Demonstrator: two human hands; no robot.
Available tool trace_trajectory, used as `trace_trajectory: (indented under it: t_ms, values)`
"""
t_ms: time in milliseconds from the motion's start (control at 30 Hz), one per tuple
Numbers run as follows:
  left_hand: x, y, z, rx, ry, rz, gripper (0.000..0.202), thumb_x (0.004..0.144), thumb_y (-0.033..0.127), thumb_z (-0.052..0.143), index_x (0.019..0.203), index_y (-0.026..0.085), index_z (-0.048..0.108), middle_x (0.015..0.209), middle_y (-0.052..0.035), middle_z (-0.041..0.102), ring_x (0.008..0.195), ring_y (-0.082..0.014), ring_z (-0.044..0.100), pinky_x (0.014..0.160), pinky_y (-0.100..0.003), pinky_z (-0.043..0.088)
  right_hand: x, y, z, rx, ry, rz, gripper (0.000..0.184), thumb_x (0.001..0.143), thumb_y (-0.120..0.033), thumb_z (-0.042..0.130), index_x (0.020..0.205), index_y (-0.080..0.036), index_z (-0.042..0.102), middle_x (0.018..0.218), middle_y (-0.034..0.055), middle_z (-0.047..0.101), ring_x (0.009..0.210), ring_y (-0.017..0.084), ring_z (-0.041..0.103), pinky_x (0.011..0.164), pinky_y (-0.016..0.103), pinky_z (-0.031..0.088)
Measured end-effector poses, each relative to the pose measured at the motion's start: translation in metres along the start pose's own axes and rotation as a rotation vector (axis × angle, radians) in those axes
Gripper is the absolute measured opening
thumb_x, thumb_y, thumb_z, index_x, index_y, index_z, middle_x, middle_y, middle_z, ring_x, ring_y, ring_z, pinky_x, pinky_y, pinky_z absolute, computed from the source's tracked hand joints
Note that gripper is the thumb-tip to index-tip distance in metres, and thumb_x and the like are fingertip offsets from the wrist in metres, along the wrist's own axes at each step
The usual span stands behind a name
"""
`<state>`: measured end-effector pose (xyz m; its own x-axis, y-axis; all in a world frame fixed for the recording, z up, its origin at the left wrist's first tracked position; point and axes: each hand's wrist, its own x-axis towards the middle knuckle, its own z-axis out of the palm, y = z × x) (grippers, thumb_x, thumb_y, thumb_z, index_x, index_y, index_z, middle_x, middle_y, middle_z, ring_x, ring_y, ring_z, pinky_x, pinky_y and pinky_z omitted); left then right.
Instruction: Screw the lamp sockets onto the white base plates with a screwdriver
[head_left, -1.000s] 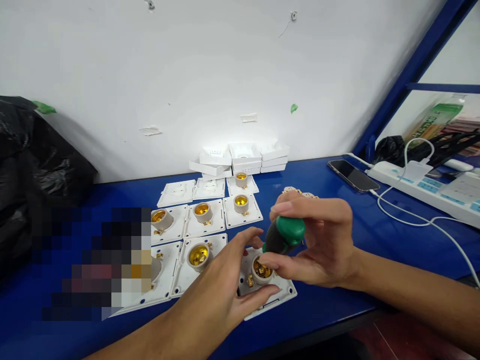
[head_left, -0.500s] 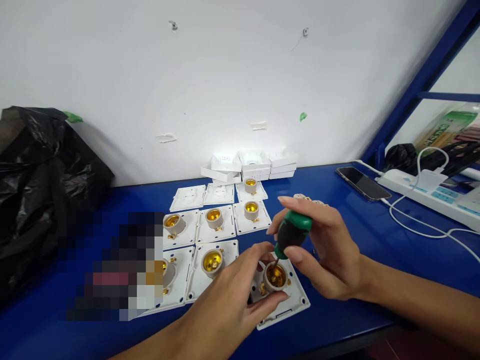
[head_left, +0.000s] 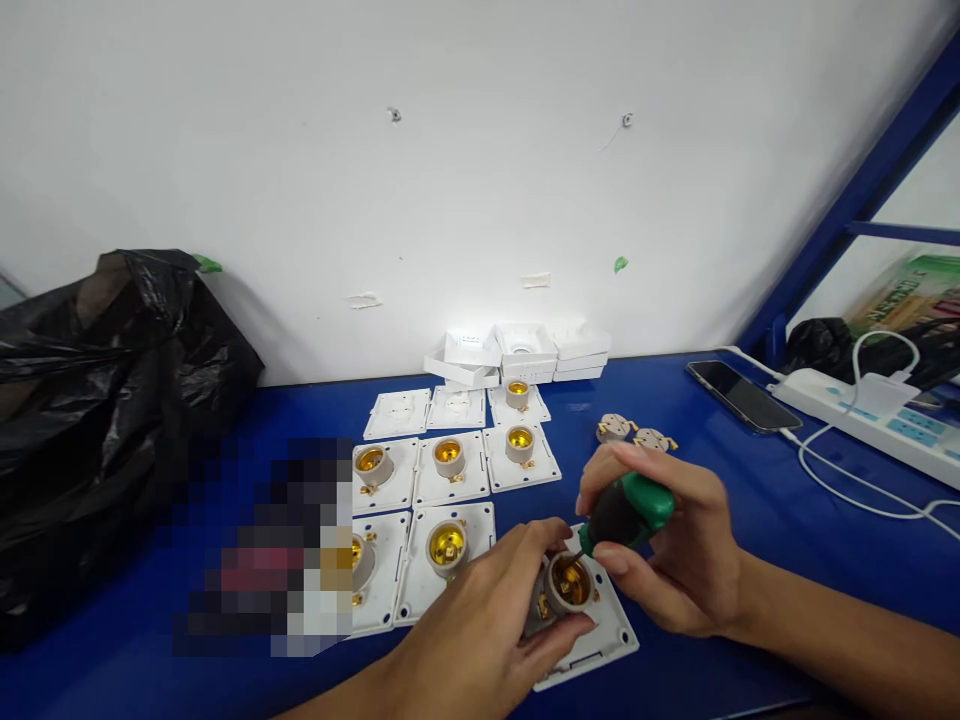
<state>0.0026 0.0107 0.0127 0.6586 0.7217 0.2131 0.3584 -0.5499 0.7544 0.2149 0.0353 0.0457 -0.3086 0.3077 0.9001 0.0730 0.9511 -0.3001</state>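
My right hand [head_left: 667, 560] is closed round a short screwdriver [head_left: 626, 512] with a green and black handle. Its shaft slants down into a lamp socket [head_left: 570, 582] that has a pale ring and a brass-coloured inside; the tip is hidden in there. The socket sits on a square white plate [head_left: 600, 640] near the front of the table. Thumb and fingers of my left hand [head_left: 510, 590] grip the socket from its left side. Left of my hands, similar sockets on plates stand in rows, one of them a nearby socket [head_left: 448, 546].
White covers [head_left: 525, 345] are stacked against the wall. Two loose sockets [head_left: 615, 428] lie behind my right hand. A phone [head_left: 742, 395] and a power strip [head_left: 862, 410] with white cables are at the right. A black plastic bag [head_left: 127, 330] stands at the left, beside a blurred-out patch.
The camera view has shifted, so everything sits lower and further right. The screwdriver leans more to the right, its handle tilted over. Both hands keep their holds.
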Motion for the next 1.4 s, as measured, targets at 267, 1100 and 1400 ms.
trace_trajectory:
  t_ms: [267, 1100, 1400]
  values:
    - [0.000, 0.000, -0.002, 0.026, -0.017, 0.017, 0.050, 0.098, 0.022, 0.075, 0.138, 0.033, 0.047, 0.127, -0.0023, 0.069, 0.111, -0.0252, 0.073, 0.096, -0.036, 0.061, -0.001, 0.006, 0.003, -0.006, 0.081, -0.062, 0.068, 0.092, -0.020, 0.072, 0.154, -0.021, 0.047, 0.080, 0.0020, 0.066, 0.063, 0.018, 0.058, 0.052, 0.034, 0.053]
    - [0.012, 0.012, 0.002, 0.068, -0.003, 0.012, 0.028, 0.097, 0.021, 0.066, 0.120, 0.025, 0.050, 0.110, -0.0024, 0.068, 0.091, -0.0222, 0.072, 0.078, -0.032, 0.058, 0.003, -0.003, 0.001, -0.119, 0.028, -0.015, 0.064, 0.094, -0.018, 0.075, 0.152, -0.018, 0.047, 0.104, 0.0057, 0.067, 0.078, 0.017, 0.059, 0.068, 0.033, 0.056]
    - [0.008, 0.010, -0.001, 0.032, -0.017, -0.051, 0.034, 0.099, 0.029, 0.070, 0.128, 0.029, 0.051, 0.113, -0.0008, 0.068, 0.098, -0.0235, 0.070, 0.082, -0.034, 0.060, 0.001, -0.005, 0.000, -0.107, 0.056, 0.021, 0.069, 0.091, -0.019, 0.080, 0.150, -0.022, 0.047, 0.108, 0.0043, 0.067, 0.080, 0.016, 0.063, 0.072, 0.030, 0.058]
